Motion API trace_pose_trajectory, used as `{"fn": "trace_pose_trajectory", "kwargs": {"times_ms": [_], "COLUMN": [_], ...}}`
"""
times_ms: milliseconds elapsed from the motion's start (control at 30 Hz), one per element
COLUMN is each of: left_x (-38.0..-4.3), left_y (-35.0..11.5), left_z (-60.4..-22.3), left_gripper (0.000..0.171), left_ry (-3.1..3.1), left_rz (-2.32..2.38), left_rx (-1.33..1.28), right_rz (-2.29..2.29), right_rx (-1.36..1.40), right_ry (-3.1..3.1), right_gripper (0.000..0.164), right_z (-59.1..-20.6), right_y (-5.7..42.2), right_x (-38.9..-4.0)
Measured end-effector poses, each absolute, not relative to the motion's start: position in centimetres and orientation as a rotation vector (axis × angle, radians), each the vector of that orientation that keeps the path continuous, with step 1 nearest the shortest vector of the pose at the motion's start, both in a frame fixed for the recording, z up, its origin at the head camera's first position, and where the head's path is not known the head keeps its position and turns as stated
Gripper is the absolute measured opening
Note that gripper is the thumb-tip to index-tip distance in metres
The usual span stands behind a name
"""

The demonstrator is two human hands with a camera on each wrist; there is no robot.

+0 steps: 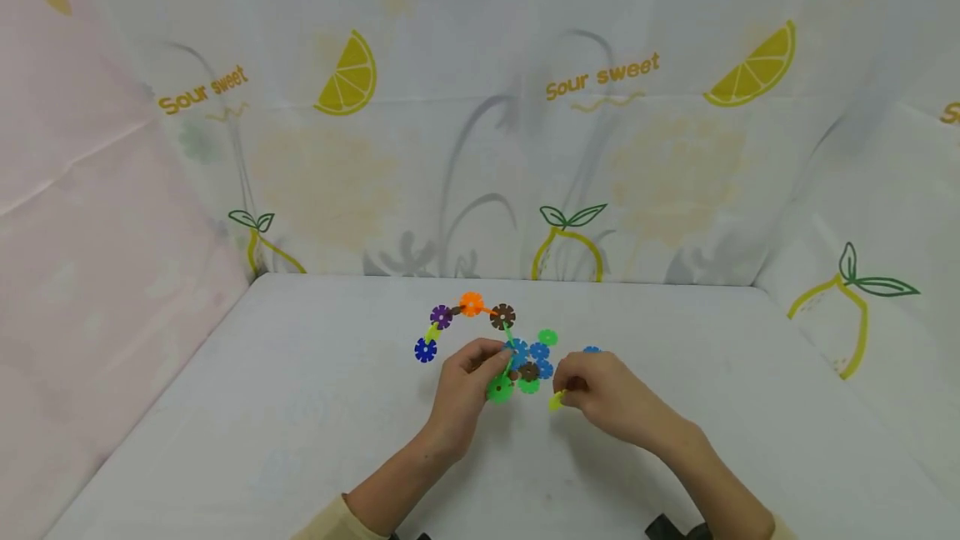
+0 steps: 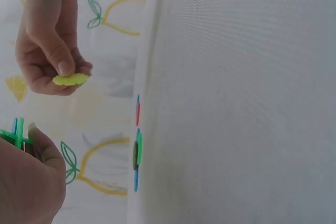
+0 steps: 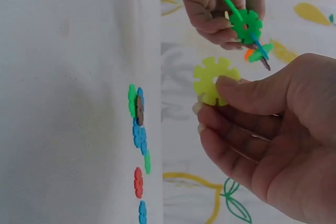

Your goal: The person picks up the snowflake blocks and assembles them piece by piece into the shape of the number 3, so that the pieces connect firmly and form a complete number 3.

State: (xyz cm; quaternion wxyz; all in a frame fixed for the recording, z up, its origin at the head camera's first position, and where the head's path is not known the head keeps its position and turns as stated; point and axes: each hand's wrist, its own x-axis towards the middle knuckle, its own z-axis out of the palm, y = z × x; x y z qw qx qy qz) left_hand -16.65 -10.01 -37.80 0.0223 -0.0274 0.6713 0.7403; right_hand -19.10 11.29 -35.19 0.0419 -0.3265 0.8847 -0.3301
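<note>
My left hand (image 1: 461,394) grips a chain of notched plastic snowflake discs by its near end, thumb on top. From there the chain bends up and left through a brown disc (image 1: 502,317), an orange disc (image 1: 472,303) and a purple disc (image 1: 441,317) to a dark blue disc (image 1: 425,349). A green disc (image 3: 247,26) of it shows beside the left fingers in the right wrist view. My right hand (image 1: 611,398) pinches a yellow snowflake disc (image 3: 214,77) between thumb and fingers, apart from the chain and to its right.
Several loose discs lie on the white table (image 1: 262,407) beyond and between the hands, among them a green disc (image 1: 547,337), a blue disc (image 1: 539,351) and a red disc (image 3: 138,182). A lemon-printed cloth (image 1: 450,148) hangs behind the table.
</note>
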Motion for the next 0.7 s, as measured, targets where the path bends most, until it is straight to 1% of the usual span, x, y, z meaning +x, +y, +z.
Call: {"fn": "trace_pose_trajectory", "kwargs": {"times_ms": [300,467,700], "left_x": [-16.42,-16.20,-16.16], "left_y": [-9.82,-9.68,-9.53], "left_z": [-37.97,-37.82,-37.69], "left_gripper": [0.031,0.032,0.032], "left_ry": [2.105,2.082,2.058], "left_rz": [2.241,2.228,2.192], "left_rx": [0.017,0.060,0.066], "right_rz": [-1.292,-1.383,-1.448], "right_rx": [-0.925,-0.913,-0.988], "right_ry": [2.819,2.855,2.889], "right_gripper": [0.013,0.016,0.020], "right_z": [-34.80,-34.48,-34.52], "right_y": [11.52,11.41,11.29], "right_x": [-19.37,-19.26,-19.04]}}
